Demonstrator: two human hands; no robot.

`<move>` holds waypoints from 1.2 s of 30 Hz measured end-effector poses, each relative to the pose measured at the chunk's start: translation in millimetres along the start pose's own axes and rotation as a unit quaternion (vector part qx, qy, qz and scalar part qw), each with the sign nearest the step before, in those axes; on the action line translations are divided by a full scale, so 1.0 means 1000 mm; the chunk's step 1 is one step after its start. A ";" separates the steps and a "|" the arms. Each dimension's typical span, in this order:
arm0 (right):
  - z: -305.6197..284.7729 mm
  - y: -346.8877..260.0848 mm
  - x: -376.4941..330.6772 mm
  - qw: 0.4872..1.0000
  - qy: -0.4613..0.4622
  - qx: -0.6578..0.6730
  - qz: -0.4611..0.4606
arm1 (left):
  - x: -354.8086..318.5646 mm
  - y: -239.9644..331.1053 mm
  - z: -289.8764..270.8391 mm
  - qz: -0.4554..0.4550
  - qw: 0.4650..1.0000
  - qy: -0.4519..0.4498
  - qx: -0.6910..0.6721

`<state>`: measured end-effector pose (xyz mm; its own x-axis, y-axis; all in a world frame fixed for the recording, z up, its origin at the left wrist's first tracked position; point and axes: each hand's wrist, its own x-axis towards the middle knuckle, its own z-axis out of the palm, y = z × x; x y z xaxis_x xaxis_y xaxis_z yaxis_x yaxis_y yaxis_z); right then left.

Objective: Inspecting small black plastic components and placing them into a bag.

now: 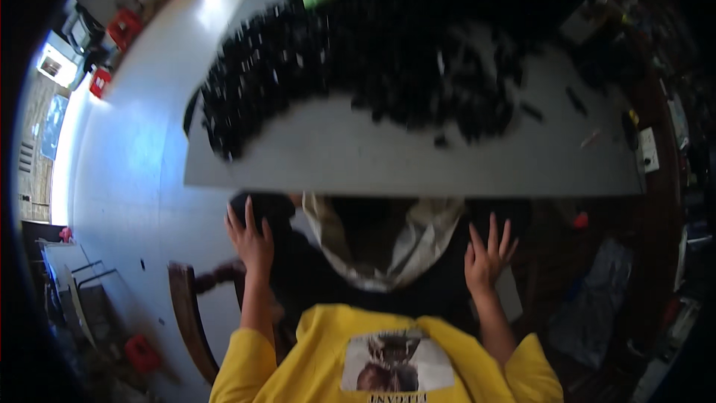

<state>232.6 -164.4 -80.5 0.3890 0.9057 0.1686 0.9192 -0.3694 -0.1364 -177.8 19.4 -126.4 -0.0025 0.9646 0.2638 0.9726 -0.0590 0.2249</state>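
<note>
Holding nothing right now: the left hand [253,245] and right hand [490,255] are empty, fingers spread, one either side of the sack [432,237]. Can't tell if they're actually resting on the legs. The sack gapes just below the table's near edge, and the black pieces [276,67] are heaped up on top, mostly toward the back and left. They look small and loose, so imo light grips and small handfuls would work best, with the sack's rim spread wide so it doesn't fold in.

Table [358,164] is plain grey, bare along the front, with a few stray pieces off to the right. Room's pretty dim on that side, with a plastic bag [597,298] down low. Left side is way brighter: shiny pale floor [127,179], wooden chair [185,313] close by, red stools [123,28] further off.
</note>
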 end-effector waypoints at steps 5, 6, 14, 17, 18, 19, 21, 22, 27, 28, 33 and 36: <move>0.008 -0.011 -0.017 1.000 -0.012 -0.006 0.001 | -0.019 0.023 -0.004 0.044 0.997 -0.016 0.057; 0.010 -0.010 -0.019 1.000 -0.010 -0.013 -0.001 | -0.026 0.026 -0.003 0.045 0.997 -0.019 0.056; 0.000 -0.010 -0.030 0.999 0.031 -0.003 -0.006 | -0.041 0.034 -0.011 0.045 0.997 -0.025 0.060; -0.015 -0.020 -0.015 0.991 0.089 0.092 -0.051 | -0.043 0.028 -0.013 0.039 0.997 -0.024 0.059; -0.021 -0.022 0.000 0.990 0.097 0.089 -0.050 | -0.043 0.028 -0.014 0.043 0.998 -0.017 0.053; -0.026 -0.024 0.017 0.976 0.131 0.157 -0.075 | -0.043 0.028 -0.014 0.035 0.997 -0.030 0.057; -0.036 -0.033 0.058 0.952 0.186 0.199 -0.140 | -0.042 0.032 -0.018 0.029 0.997 -0.039 0.064; -0.039 -0.037 0.078 0.950 0.186 0.205 -0.147 | -0.040 0.035 -0.022 0.030 0.997 -0.034 0.064; -0.029 -0.045 0.157 0.955 0.198 0.186 -0.115 | -0.016 0.086 -0.060 0.148 0.976 -0.070 -0.144; -0.026 -0.047 0.169 0.955 0.196 0.190 -0.115 | -0.009 0.107 -0.070 0.188 0.957 -0.079 -0.205; -0.007 -0.054 0.193 0.974 0.199 0.087 -0.069 | 0.047 0.226 -0.059 0.319 0.916 -0.083 -0.226; -0.008 -0.058 0.188 0.975 0.194 0.077 -0.080 | 0.080 0.286 -0.037 0.370 0.894 -0.065 -0.242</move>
<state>253.2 25.5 -32.8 0.2630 0.7914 0.5518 0.9614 -0.1671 -0.2186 91.6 69.8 -6.6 0.6581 0.6344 0.4054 0.4809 -0.7685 0.4220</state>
